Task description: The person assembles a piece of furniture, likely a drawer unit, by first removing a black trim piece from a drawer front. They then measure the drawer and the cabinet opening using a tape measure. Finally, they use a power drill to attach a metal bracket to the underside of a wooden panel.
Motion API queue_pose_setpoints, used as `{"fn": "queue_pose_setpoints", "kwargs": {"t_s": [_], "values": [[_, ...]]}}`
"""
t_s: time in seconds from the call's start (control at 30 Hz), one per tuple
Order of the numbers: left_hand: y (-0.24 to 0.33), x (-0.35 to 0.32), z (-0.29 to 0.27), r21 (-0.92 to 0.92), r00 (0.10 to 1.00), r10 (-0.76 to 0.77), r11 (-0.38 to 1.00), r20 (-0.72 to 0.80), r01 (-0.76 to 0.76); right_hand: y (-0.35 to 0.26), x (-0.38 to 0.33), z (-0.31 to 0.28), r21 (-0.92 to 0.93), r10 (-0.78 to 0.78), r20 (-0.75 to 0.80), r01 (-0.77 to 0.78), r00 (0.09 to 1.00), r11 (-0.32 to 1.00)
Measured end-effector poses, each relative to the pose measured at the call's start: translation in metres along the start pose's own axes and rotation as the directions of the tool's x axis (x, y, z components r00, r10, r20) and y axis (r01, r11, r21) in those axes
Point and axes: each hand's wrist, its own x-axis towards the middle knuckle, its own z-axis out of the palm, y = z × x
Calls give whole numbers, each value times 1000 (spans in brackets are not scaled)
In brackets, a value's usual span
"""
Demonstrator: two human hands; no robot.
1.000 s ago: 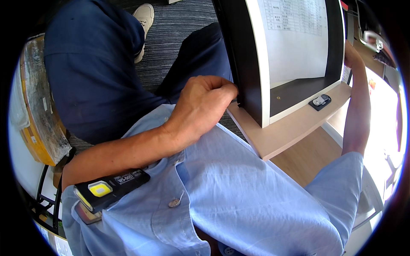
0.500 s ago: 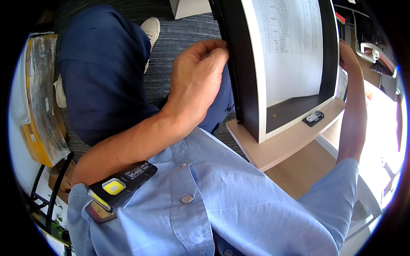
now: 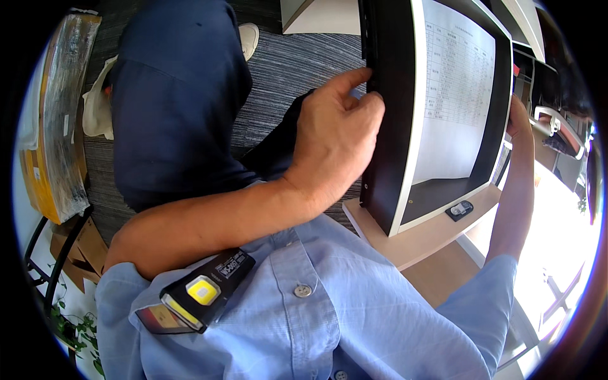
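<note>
A drawer (image 3: 391,152) with black sides, a pale rim and a light wood front (image 3: 405,253) is pulled out before me. On its bottom lies a white printed sheet of paper (image 3: 453,139) with a table on it. My left hand (image 3: 335,136) is at the drawer's left side, forefinger and thumb curled against the black slide rail (image 3: 367,50); its fingertips are partly hidden. Along the right side, my right hand (image 3: 520,120) reaches to the outer wall, most of its fingers out of sight. A small silver lock (image 3: 459,209) on a black plate sits behind the wood front.
A black work light (image 3: 209,288) sticks out of my shirt pocket. To the left stand a plastic-wrapped package (image 3: 63,120) and a cardboard box (image 3: 82,250). White furniture (image 3: 320,19) is beyond my knees, above grey carpet (image 3: 285,60). A pale cabinet edge (image 3: 522,25) rises at far right.
The drawer and both hands sit farther right and lower in the picture as the view shifts. My left forefinger and thumb are more spread at the rail. More of the pale cabinet shows.
</note>
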Motion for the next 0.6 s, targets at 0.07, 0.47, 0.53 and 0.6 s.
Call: {"fn": "queue_pose_setpoints", "kwargs": {"t_s": [0.07,0.47,0.53,0.6], "values": [[0,-1,2,-57,1000,10,998,28,-9,-1,10,-3,-10,8,14,-8,1000,1000],[8,-5,7,-271,995,-40,961,91,64,4,31,-21,-21,32,88,-31,996,999],[13,-6,7,-271,989,-90,955,118,120,11,35,-30,-7,31,95,-30,995,1000],[21,-7,4,-251,980,-136,953,142,168,13,38,-35,6,19,99,-20,995,1000]]}}
